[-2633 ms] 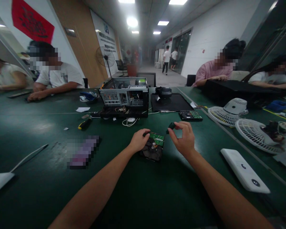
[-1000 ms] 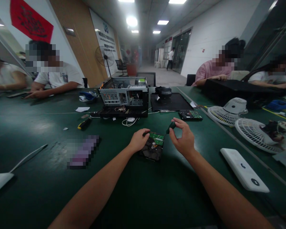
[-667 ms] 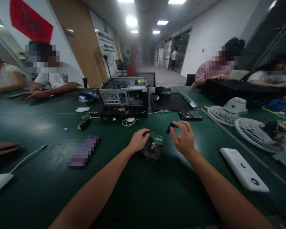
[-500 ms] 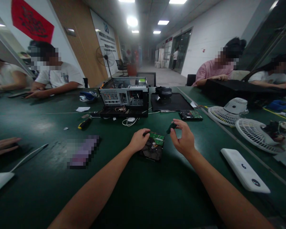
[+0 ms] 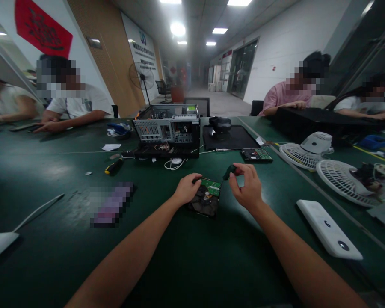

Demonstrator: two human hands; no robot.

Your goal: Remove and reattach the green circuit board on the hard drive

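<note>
A hard drive [image 5: 204,204] lies on the green table in front of me, its green circuit board facing up. My left hand [image 5: 188,188] grips the drive at its upper left edge, fingers over the far side. My right hand [image 5: 246,184] pinches the dark green handle of a small screwdriver [image 5: 230,171] between thumb and fingers. The screwdriver tilts down to the left, its thin shaft reaching the drive's upper right edge. Whether the tip sits in a screw is too small to tell.
An opened computer case [image 5: 167,128] stands ahead, beside a black panel [image 5: 234,139] and a second hard drive [image 5: 256,155]. A yellow-black screwdriver [image 5: 114,166] and a blurred-out purple phone-like object [image 5: 114,204] lie left. White fan parts [image 5: 343,182] and a white power bank [image 5: 329,229] lie right.
My right hand and the screwdriver have shifted slightly down and left. My left hand and the drive stay nearly still. Another person's hand at the left edge has gone from view.
</note>
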